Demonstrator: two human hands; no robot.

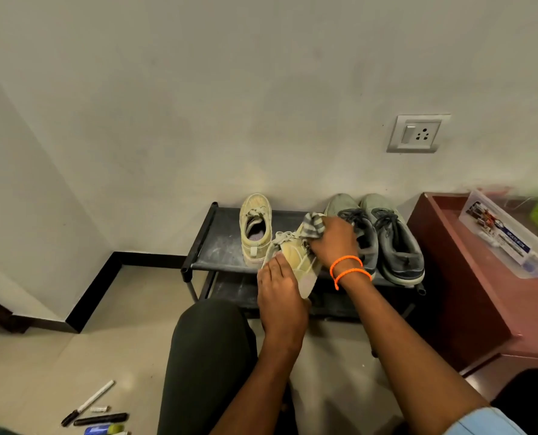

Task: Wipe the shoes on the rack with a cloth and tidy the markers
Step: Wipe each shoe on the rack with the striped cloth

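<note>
so from the head cam, looking down: the left hand (279, 293) grips a beige sneaker (295, 262) from below, fingers curled round its side, holding it up off the rack and tilted. the right hand (333, 243), with two orange bands (349, 269) on the wrist, has its fingers bunched round a grey striped cloth (314, 226) and presses it against the top of that sneaker near the laces.

the black shoe rack (220, 243) sits against the wall. the other beige sneaker (255, 229) stands on its top shelf on the left, toe to the wall, and a pair of grey shoes (383, 237) stands on the right, side by side and touching.

markers (95, 412) lie scattered on the floor tiles at the bottom left, well apart from the rack: a white one, a black one, a blue and green one, plus a small clear piece i can't make out. a dark-trousered knee (208, 356) is in the middle. a maroon cabinet (449, 277) stands just right of the rack with a clear plastic box (506, 237) on top, and there's a wall socket (416, 133) above.
</note>
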